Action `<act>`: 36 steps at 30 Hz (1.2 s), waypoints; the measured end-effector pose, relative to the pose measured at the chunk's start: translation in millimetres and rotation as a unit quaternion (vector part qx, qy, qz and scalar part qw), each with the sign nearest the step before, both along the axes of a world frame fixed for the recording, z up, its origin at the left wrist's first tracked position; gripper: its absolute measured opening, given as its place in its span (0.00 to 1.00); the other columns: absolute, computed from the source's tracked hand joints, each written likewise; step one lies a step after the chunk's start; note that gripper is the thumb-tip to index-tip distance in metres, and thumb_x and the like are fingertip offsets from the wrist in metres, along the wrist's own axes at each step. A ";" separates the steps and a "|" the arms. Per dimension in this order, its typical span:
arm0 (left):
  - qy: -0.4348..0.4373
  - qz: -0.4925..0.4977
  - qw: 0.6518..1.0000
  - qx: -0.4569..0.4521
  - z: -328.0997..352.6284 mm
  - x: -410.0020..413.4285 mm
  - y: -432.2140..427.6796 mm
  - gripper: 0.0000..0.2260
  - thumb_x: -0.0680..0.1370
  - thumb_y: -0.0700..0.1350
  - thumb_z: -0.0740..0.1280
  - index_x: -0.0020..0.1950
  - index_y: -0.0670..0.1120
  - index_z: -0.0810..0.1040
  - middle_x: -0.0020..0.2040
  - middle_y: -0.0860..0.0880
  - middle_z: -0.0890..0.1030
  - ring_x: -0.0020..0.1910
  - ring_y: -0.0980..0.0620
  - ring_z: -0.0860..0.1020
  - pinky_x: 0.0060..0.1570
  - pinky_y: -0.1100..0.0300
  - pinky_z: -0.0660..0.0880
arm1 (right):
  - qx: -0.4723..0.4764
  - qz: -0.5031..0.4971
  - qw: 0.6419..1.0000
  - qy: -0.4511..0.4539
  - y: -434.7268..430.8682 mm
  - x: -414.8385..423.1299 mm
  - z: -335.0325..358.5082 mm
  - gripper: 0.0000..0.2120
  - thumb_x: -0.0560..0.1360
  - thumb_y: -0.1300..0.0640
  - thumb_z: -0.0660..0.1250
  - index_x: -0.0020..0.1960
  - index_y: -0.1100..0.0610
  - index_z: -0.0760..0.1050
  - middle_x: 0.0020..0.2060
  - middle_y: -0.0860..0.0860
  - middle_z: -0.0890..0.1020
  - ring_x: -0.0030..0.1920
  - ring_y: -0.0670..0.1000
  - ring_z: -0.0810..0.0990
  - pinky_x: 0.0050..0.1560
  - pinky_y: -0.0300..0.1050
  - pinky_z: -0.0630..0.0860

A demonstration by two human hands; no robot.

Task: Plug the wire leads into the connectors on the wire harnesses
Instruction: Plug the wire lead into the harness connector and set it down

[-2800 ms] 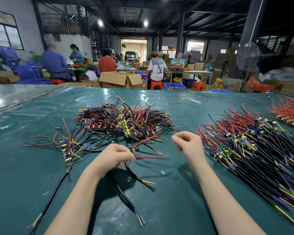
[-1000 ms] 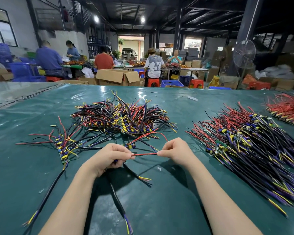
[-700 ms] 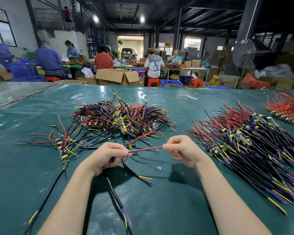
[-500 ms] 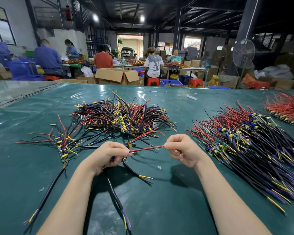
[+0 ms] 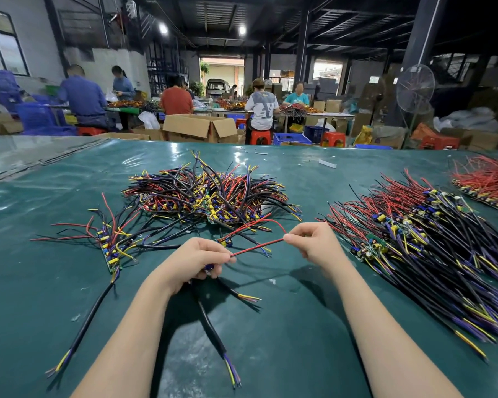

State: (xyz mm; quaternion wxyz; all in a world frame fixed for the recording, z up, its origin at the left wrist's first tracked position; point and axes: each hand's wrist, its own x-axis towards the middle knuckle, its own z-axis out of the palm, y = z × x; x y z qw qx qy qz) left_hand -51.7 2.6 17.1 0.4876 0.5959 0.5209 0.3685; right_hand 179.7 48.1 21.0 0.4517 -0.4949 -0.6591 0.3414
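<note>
My left hand (image 5: 194, 261) grips a wire harness (image 5: 210, 317) low in the middle of the green table; its black cables hang out below the fist with yellow and purple ends. A thin red wire lead (image 5: 256, 247) stretches taut from the left hand's fingers up to my right hand (image 5: 314, 244), which pinches its far end between thumb and forefinger. The connector inside my left fist is mostly hidden.
A tangled heap of harnesses (image 5: 210, 196) lies behind my hands. A small row of them (image 5: 110, 245) sits to the left. A big stack of harnesses (image 5: 431, 248) fills the right, with red leads (image 5: 486, 182) beyond. Workers sit at far tables.
My right hand came down onto the red lead, took its free end, then drew it to the right and slightly up. The left hand kept its hold on the harness.
</note>
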 end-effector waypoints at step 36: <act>-0.312 0.013 0.950 -0.013 19.1 11.8 -7.8 0.07 0.65 0.37 0.68 0.28 0.44 0.79 0.24 0.50 0.75 0.21 0.58 0.69 0.18 0.71 0.62 | -0.160 0.156 0.971 0.084 -14.3 -9.9 7.0 0.10 0.73 0.67 0.65 0.33 0.58 0.77 0.24 0.49 0.74 0.20 0.42 0.67 0.21 0.31 0.60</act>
